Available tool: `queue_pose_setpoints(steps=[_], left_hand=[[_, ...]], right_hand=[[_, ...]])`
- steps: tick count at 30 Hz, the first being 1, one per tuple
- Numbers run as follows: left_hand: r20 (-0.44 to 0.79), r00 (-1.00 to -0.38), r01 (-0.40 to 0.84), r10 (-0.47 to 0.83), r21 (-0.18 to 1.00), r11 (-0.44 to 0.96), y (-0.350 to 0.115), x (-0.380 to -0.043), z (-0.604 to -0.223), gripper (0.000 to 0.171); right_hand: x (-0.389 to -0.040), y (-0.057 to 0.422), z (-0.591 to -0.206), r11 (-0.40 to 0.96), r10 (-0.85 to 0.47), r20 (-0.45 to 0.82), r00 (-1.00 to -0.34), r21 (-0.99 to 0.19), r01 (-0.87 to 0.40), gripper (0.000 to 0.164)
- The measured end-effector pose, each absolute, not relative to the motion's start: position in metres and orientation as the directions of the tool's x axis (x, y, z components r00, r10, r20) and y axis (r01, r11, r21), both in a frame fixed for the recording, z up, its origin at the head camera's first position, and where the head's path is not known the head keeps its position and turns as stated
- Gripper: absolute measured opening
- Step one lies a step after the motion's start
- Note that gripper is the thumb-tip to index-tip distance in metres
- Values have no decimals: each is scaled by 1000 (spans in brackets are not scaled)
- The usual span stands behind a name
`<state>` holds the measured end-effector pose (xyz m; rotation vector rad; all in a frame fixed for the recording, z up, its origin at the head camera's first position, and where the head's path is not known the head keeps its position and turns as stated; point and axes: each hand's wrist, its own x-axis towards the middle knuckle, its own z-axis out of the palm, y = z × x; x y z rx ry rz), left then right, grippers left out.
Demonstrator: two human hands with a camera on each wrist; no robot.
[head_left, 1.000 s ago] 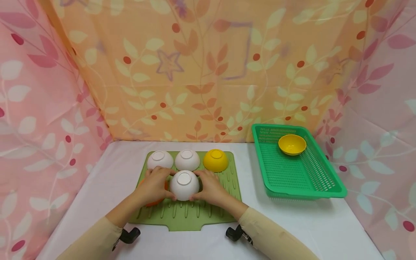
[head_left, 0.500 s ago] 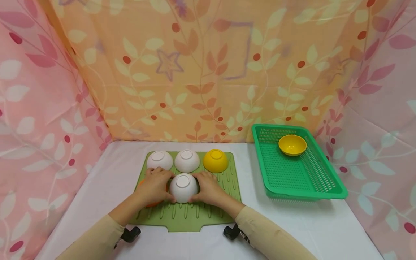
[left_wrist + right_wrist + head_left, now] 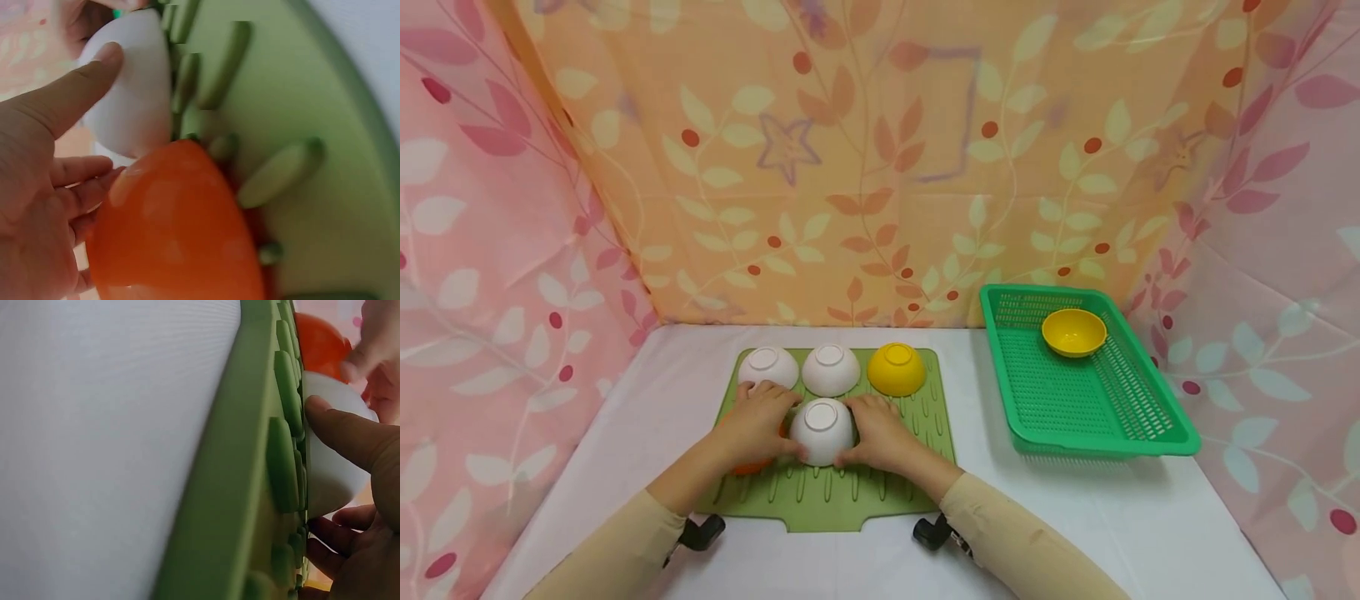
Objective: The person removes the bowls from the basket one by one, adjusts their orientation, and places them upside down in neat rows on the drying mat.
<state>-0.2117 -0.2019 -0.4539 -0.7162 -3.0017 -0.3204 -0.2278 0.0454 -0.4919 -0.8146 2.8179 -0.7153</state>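
An upside-down white bowl (image 3: pixel 822 442) sits on the green drying mat (image 3: pixel 824 518), its foot ring facing up. My left hand (image 3: pixel 758 425) grips its left side, thumb toward the front and fingers toward the back. From the right, my right hand (image 3: pixel 882 435) holds the same bowl, and the right wrist view shows that thumb near the rim by the mat's ridges. Just left of the white bowl lies an upturned orange bowl (image 3: pixel 178 231), mostly hidden under my left hand in the head view.
Along the mat's back edge stand two upturned white bowls (image 3: pixel 831 372) and an upturned yellow bowl (image 3: pixel 897 372). At the right, a green basket (image 3: pixel 1006 392) holds another yellow bowl (image 3: pixel 1074 335), right side up. Patterned cloth walls (image 3: pixel 865 275) enclose the white table (image 3: pixel 647 400).
Both hands have brought the white bowl slightly down and toward me onto the mat. Over the last half second it has hardly moved.
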Motion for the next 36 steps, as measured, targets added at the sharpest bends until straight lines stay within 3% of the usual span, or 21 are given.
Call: queue_pose_setpoints(steps=[6, 13, 21, 26, 36], left_hand=[[115, -872, 481, 476, 381, 790, -197, -219, -445, 72], [113, -858, 484, 501, 504, 715, -189, -224, -444, 62], [119, -866, 472, 486, 516, 715, -189, -223, -450, 58], [129, -863, 481, 488, 504, 717, -192, -222, -454, 56], [109, -860, 487, 498, 464, 740, -194, -222, -458, 54]], right_hand=[[-223, 46, -490, 744, -540, 25, -841, -454, -491, 111], [-218, 50, -482, 743, -507, 46, -861, -483, -464, 101], [-202, 73, -457, 675, -548, 87, -832, -542, -501, 82], [-190, 107, -429, 646, -602, 42, -797, -561, -517, 74], [-182, 195, -356, 711, -592, 104, -799, -398, -579, 70]])
